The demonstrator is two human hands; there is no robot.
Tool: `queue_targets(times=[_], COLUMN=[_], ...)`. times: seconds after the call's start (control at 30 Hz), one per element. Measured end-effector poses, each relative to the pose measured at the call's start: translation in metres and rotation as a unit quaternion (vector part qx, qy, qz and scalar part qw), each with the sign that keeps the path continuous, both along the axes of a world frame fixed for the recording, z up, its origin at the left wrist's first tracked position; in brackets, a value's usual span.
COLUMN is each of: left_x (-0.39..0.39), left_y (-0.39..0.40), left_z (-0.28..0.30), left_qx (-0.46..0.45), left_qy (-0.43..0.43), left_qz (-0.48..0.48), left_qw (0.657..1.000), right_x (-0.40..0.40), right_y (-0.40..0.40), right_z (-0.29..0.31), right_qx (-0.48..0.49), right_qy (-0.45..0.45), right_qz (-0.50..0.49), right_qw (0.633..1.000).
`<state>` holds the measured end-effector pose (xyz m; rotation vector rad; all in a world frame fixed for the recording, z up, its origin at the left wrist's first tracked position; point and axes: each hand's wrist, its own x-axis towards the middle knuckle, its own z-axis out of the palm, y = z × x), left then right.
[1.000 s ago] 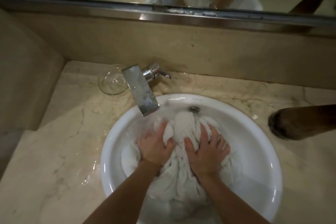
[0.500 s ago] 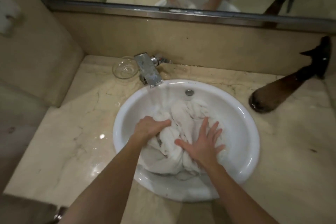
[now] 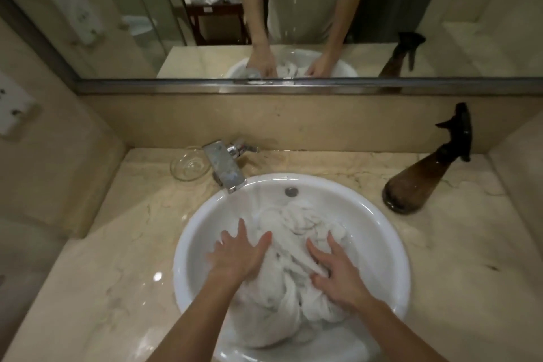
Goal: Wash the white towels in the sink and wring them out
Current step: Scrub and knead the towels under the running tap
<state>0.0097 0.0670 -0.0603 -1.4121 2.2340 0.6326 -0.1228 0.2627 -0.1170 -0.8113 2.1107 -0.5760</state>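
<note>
1. While both palms press down, the left hand point(image 3: 239, 256) lies spread flat with nothing gripped, and the right hand point(image 3: 338, 270) spreads too, fingertips digging into cloth.
2. Under them the white towels point(image 3: 291, 244) sit heaped in the sink point(image 3: 382, 247): likely sodden, heavy, limp and slippery, best gathered in thick bunched folds. How many, I cannot tell.
3. Farther back: one faucet point(image 3: 226, 167), one glass dish point(image 3: 189, 166), one brown spray bottle point(image 3: 417, 182).

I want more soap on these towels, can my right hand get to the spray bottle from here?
Probably yes. The right hand lies open on the towels, holding nothing, and the spray bottle stands on the counter on that side, with only bare counter and the sink rim between.
</note>
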Motion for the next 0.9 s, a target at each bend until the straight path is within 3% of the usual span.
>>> queue_targets(times=[0.07,0.1,0.2,0.33,0.63,0.73,0.9], left_x=[-0.022,-0.033,-0.053,-0.062,-0.056,-0.053,-0.045], left_y=[-0.006,-0.008,-0.012,-0.018,-0.033,-0.034,-0.031], left_z=[-0.007,-0.012,-0.030,-0.047,-0.081,-0.081,-0.072], left_qx=[-0.040,-0.015,0.091,0.090,0.077,0.074,0.172], left_qy=[0.037,0.074,0.134,0.179,0.238,0.221,0.235], left_qz=[-0.064,-0.064,0.009,0.088,0.199,0.250,0.173], left_qw=[0.996,0.995,0.987,0.976,0.947,0.940,0.941], right_x=[-0.003,-0.003,-0.002,0.005,0.008,0.004,-0.001], right_y=[-0.006,-0.010,-0.016,-0.027,-0.036,-0.033,-0.029], right_z=[0.000,0.000,-0.009,-0.041,-0.055,-0.047,-0.033], right_qx=[0.003,0.001,-0.021,-0.080,-0.121,-0.110,-0.120], right_qy=[0.001,0.000,0.016,0.128,0.170,0.108,-0.037], right_qz=[0.009,0.011,-0.008,-0.102,-0.147,-0.144,-0.205], right_qw=[1.000,1.000,1.000,0.983,0.967,0.977,0.971])
